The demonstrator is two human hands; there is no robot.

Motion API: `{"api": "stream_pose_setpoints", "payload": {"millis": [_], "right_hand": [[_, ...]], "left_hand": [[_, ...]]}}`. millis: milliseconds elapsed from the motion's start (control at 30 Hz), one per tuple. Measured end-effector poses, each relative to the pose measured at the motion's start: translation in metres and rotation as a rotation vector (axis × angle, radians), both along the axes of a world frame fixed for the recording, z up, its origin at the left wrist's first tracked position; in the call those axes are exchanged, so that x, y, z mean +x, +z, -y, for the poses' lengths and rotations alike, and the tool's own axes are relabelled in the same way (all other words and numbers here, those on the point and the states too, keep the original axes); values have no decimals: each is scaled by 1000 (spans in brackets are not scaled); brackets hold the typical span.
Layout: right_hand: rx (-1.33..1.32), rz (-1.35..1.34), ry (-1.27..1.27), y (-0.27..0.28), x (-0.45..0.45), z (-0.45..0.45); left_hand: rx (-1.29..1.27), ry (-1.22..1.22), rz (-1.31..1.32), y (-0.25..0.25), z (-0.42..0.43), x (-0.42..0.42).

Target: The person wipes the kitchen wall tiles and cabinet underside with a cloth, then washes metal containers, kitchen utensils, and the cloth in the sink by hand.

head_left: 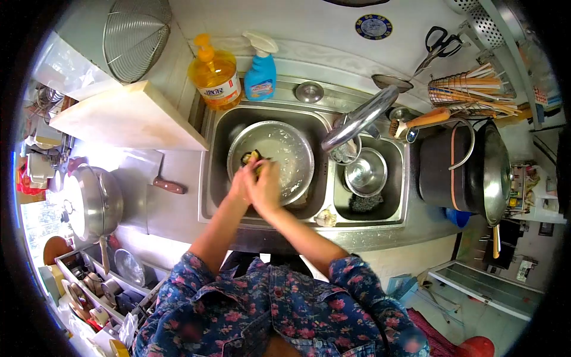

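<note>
Over the left part of a metal basin point(284, 140), both my hands are close together, touching. My left hand point(239, 184) and my right hand point(263, 185) are closed around a small dark and yellow item point(252, 157), too small to name. The basin holds water with pale bits or bubbles and sits in the left bowl of a steel sink point(223, 124). A smaller metal bowl point(365, 171) stands in the right sink bowl, above a dark scrubbing pad point(366, 204). The faucet point(358, 119) arches over the divider.
Behind the sink stand a yellow soap bottle point(215, 80) and a blue spray bottle point(260, 74). A cleaver point(169, 185), a cutting board point(131, 119) and a steel pot point(92, 202) are to the left. At right sits a dark container point(437, 166) with a lid point(496, 172).
</note>
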State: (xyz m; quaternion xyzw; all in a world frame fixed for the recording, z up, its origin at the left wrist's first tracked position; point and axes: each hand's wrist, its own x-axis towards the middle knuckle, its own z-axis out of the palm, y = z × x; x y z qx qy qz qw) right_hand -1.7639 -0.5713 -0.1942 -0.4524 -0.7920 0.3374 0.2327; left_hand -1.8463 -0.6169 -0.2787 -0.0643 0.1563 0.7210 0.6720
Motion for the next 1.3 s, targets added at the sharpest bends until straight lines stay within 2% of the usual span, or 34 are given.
{"api": "stream_pose_setpoints", "payload": {"millis": [33,100,133,200,233,267,333,367,400,467,500,600,633,667,733,767,800,833,867,933,1000,1033,1067,1100,1133,1167,1200,1300], "right_hand": [[141,-27,1,8,-7,19],[153,-169,38,11,-10,22],[11,-16,46,-11,-10,5],[-378,98,-147,-43,-17,-40],[-66,152,-200,-54,-15,-54],[-82,118,-210,-47,-13,-58],[-75,48,-175,-32,-13,-36],[-49,57,-110,-27,-12,-20],[214,-41,-80,-11,-13,-1],[8,-146,26,19,-14,20],[13,-105,7,11,-14,15],[14,-12,-78,-33,-16,-26],[-22,-21,-154,-46,-18,-48],[-61,-22,-227,-49,-18,-59],[-48,-94,-183,-54,-13,-51],[-36,-129,-155,-53,-10,-47],[-13,-56,-105,-26,-8,-27],[114,-112,-7,-11,-6,-7],[239,-172,87,-5,-5,4],[48,-109,63,-10,-7,-6],[-152,-57,28,-23,-11,-22],[-366,-59,-53,-33,-12,-44],[-93,-157,-126,-72,-9,-61],[-297,-307,-222,-74,-2,-76],[-595,-524,-284,-87,6,-88],[-780,-660,-322,-85,19,-91],[-967,-792,-359,-80,34,-88],[-1700,-970,-297,-48,60,-66]], "left_hand": [[13,39,-129,21,2,5],[-163,59,-274,64,4,16],[-352,37,-290,75,3,23],[-718,0,-336,87,-1,25],[-367,-50,-307,59,6,26],[-376,-15,-370,60,4,30],[-736,-26,-453,64,-4,23],[-424,76,-306,36,-9,16],[-308,-1,-237,25,-5,2],[-426,-130,-142,61,-9,-7],[-309,-143,-20,51,-7,-7],[-624,-84,-316,45,1,8],[-670,-40,-350,80,-7,17],[-410,41,-376,76,-4,22],[-430,73,-490,68,-3,25],[-532,90,-385,77,-11,23],[-632,109,-272,84,-17,22],[-250,78,-270,1,2,9],[242,18,72,0,-9,2],[49,21,-53,7,9,8],[-503,23,-225,33,-1,15],[-499,67,-374,61,-3,21],[-410,71,-380,43,1,18],[-494,111,-436,48,0,15],[-465,158,-413,63,-5,12],[-434,204,-389,77,-10,9],[-290,253,-288,90,-18,7],[-166,241,-121,74,-14,-5]]}}
